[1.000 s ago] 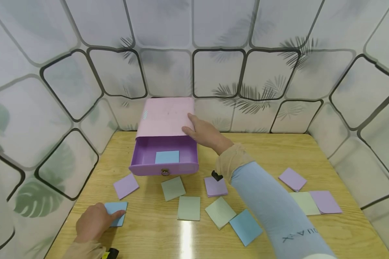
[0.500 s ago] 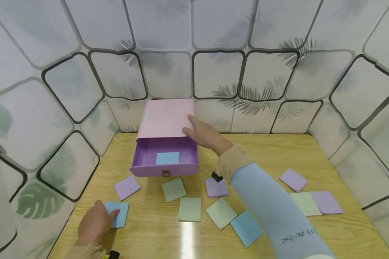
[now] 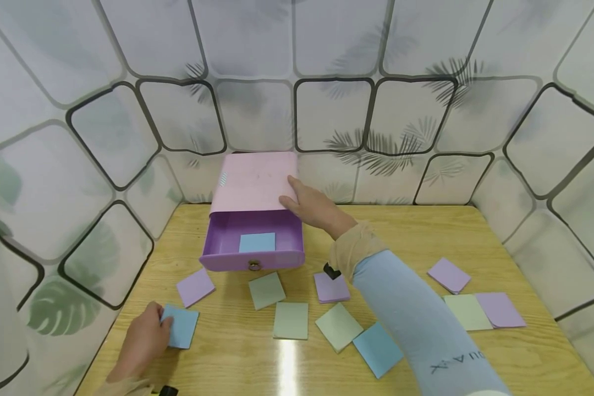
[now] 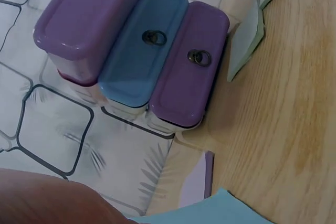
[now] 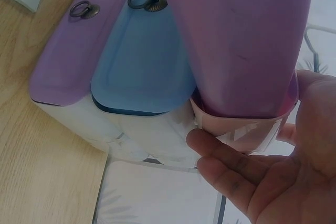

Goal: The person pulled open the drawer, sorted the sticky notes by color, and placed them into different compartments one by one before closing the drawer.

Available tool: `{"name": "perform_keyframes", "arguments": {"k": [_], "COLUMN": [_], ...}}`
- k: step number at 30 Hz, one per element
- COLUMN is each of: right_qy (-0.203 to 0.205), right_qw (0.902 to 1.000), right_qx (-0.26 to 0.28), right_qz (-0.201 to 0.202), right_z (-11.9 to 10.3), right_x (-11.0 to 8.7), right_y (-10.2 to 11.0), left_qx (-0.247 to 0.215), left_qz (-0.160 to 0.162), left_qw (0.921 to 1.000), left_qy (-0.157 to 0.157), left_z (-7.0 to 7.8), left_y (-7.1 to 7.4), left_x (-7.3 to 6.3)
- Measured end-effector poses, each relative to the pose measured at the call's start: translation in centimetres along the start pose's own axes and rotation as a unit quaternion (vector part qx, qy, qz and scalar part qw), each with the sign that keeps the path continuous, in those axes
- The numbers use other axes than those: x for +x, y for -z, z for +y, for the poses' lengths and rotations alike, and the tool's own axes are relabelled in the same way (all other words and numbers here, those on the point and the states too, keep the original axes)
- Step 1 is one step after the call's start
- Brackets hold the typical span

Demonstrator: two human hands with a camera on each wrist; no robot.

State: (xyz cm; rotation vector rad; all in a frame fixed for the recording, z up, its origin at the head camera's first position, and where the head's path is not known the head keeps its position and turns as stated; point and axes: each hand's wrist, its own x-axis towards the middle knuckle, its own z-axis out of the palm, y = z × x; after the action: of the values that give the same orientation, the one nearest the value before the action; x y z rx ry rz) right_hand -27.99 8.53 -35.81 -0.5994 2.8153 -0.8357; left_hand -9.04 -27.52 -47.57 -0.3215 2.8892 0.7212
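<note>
At the front left of the table, my left hand [image 3: 146, 335] pinches the left edge of a blue sticky note pad [image 3: 183, 326]. The pad shows at the bottom of the left wrist view. My right hand [image 3: 313, 204] rests on the pink top and right side of a small drawer cabinet [image 3: 252, 179]; its fingers [image 5: 226, 182] are fairly straight along the side. The purple top drawer [image 3: 287, 258] is pulled out with a blue note pad [image 3: 257, 242] inside. In the left wrist view, a closed blue drawer [image 4: 144, 51] and a closed purple drawer [image 4: 189, 72] sit beneath it.
Around the cabinet's front lie a purple pad [image 3: 195, 287], green pads [image 3: 290, 320], another purple pad [image 3: 330, 288] and a blue pad [image 3: 378, 349]. More purple [image 3: 500, 309] and green pads [image 3: 467, 312] lie right. Patterned walls [image 3: 257, 110] enclose the table [image 3: 227, 357].
My left hand's fingers have drawn back to the blue pad's left edge, and the pad has tilted slightly. The right hand stays on the cabinet. The whole head view has shifted slightly.
</note>
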Motion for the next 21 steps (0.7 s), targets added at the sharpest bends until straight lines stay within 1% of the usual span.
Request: {"name": "perform_keyframes", "arguments": {"k": [4,11,19,21], "right_qy": [-0.001,0.000,0.006,0.007], "right_qw": [1.0000,1.0000,1.0000,0.9999], "right_qx": [0.001,0.005,0.008,0.009], "right_qz": [0.000,0.000,0.001,0.002], "right_z": [0.0,-0.3,-0.3,-0.3], "right_x": [0.0,-0.3,-0.3,-0.3], "right_y": [0.0,0.2,0.2,0.1], "left_qx": [-0.008,-0.009,-0.007,-0.001], "left_qz": [0.005,-0.001,0.026,0.037], "left_qw": [0.9996,0.9990,0.9968,0.9953], "left_qy": [-0.026,-0.043,-0.075,-0.089], "left_z": [0.5,1.5,2.1,2.3], "left_y": [0.5,1.8,3.8,4.4], "left_x": [-0.3,-0.8,-1.4,-1.6]}}
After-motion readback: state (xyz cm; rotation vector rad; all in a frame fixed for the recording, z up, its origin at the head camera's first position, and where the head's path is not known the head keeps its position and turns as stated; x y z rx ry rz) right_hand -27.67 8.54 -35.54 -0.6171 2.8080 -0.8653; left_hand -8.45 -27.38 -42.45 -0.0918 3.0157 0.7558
